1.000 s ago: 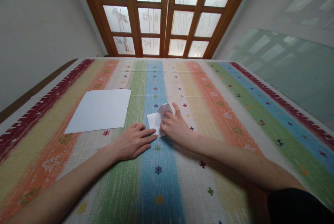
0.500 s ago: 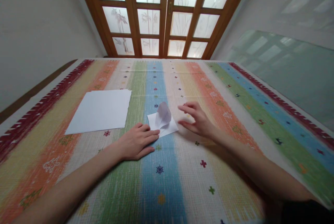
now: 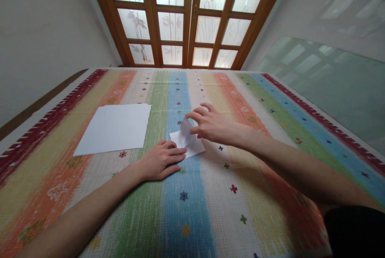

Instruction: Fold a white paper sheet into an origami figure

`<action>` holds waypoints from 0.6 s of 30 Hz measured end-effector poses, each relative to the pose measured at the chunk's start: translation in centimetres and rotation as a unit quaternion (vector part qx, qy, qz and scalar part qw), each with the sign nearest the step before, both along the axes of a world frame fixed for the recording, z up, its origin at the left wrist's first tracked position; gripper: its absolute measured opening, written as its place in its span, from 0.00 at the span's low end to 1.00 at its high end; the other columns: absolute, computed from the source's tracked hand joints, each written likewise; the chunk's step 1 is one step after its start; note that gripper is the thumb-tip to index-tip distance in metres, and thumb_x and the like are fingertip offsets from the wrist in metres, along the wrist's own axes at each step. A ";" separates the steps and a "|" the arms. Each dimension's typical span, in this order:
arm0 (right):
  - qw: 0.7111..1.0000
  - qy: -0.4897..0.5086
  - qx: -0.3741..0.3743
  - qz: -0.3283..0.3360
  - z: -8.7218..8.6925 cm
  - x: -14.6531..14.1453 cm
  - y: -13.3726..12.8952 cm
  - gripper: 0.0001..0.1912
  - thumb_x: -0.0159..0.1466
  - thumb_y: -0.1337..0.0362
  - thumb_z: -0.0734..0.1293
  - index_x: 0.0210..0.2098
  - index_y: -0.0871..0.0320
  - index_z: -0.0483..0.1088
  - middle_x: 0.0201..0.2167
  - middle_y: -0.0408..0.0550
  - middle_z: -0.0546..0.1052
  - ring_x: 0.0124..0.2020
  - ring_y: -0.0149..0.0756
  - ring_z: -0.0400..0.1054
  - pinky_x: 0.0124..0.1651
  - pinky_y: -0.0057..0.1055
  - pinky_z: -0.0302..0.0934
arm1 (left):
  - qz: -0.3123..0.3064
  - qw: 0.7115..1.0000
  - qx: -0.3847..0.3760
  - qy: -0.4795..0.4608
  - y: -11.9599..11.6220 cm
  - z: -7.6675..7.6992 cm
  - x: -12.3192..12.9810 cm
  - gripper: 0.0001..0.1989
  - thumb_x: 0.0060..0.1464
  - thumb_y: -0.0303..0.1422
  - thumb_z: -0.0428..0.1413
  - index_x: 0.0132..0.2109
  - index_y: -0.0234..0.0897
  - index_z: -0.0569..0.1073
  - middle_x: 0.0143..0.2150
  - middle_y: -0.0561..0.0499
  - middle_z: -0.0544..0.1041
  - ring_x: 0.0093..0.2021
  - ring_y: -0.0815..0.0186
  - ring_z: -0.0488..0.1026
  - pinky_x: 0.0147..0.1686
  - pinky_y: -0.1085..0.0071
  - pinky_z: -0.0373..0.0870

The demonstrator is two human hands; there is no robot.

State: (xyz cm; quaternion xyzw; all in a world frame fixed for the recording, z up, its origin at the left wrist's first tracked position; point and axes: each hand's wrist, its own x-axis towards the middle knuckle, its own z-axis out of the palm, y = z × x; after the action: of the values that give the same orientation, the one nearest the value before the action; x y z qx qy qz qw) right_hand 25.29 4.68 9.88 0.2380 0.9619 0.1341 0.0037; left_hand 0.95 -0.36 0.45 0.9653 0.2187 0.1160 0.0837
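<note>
A small folded white paper (image 3: 197, 148) lies on the blue stripe of the tablecloth, with one flap (image 3: 184, 130) standing up from it. My left hand (image 3: 161, 160) rests palm down at its near left corner, fingers stretched flat and the tips pressing on the paper. From the right, my right hand (image 3: 209, 123) reaches over the paper. Its thumb and index finger are closed on the raised flap, the other fingers held loosely up. Part of the flap is hidden behind those fingers.
A stack of white paper sheets (image 3: 114, 129) lies to the left of my hands. The striped tablecloth (image 3: 183, 226) covers the table. Beyond the far edge is a wooden door with glass panes (image 3: 170, 25); a pale green glass panel (image 3: 327, 77) stands at the right.
My right hand has moved left from beside the paper, and its fingers have taken hold of the raised flap. My left hand has shifted slightly to the right on the paper.
</note>
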 end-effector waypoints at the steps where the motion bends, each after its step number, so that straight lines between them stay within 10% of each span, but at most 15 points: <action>1: 1.000 0.001 0.002 -0.004 0.1 -0.2 0.1 0.06 0.59 0.61 0.74 0.37 0.51 0.79 0.60 0.51 0.67 0.59 0.52 0.57 0.61 0.53 0.45 | -0.001 1.000 0.000 -0.002 0.1 -0.1 -0.1 0.18 0.65 0.39 0.48 0.57 0.39 0.71 0.61 0.49 0.73 0.53 0.53 0.67 0.50 0.54 0.61; 9: 0.997 -0.005 -0.021 -0.075 -0.3 -1.9 0.5 0.03 0.60 0.62 0.73 0.33 0.53 0.80 0.56 0.52 0.71 0.64 0.58 0.53 0.61 0.67 0.43 | 0.000 1.000 -0.002 0.000 0.1 -0.3 -0.2 0.19 0.64 0.40 0.48 0.58 0.41 0.71 0.61 0.50 0.73 0.64 0.48 0.61 0.60 0.48 0.52; 18: 0.980 0.088 0.115 -0.139 -3.3 -3.1 -1.6 0.07 0.65 0.68 0.66 0.34 0.57 0.78 0.49 0.54 0.73 0.61 0.56 0.56 0.63 0.70 0.39 | -0.007 1.000 -0.017 -0.008 -0.2 -0.3 0.0 0.21 0.63 0.42 0.51 0.58 0.38 0.71 0.60 0.46 0.73 0.65 0.51 0.62 0.64 0.50 0.49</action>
State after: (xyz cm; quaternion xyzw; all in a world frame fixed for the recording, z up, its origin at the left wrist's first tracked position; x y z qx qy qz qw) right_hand 22.21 3.12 6.59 0.3786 0.8943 0.2209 -0.0896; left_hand 0.99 -0.54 0.14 0.9642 0.2136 0.1193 0.1022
